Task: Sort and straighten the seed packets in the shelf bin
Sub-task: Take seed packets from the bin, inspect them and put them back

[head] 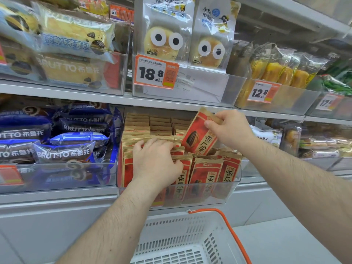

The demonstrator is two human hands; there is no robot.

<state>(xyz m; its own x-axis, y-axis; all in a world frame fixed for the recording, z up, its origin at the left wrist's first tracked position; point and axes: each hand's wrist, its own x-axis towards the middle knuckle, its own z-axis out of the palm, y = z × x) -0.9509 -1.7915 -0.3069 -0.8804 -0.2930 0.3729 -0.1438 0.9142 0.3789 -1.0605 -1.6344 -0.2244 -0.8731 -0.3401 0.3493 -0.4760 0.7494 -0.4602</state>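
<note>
While the left hand [155,161] curls over the tops of the front packets and pins that row upright, the right hand [227,128] has one red-and-kraft sunflower seed packet [200,134] pinched by its top corner, thumb on the face and fingers behind, lifted clear above the stack and tilted over to the right. And there's the clear shelf bin [224,193] below it, tidy rows of seed packets [141,126] standing at the back and left, but a looser, slumping cluster [219,168] at the front right, just under the raised packet. Now, the smart play here looks like this: square the packet to vertical before it goes down, printed face forward like its neighbours, and let the left hand press the row back to open a slot, not jam it in from above. Slide it in bottom edge first, then release. The risk, I'd say, is those leaning packets on the right toppling further if they're nudged. A white shopping basket [182,242] with an orange handle waits beneath the bin.
</note>
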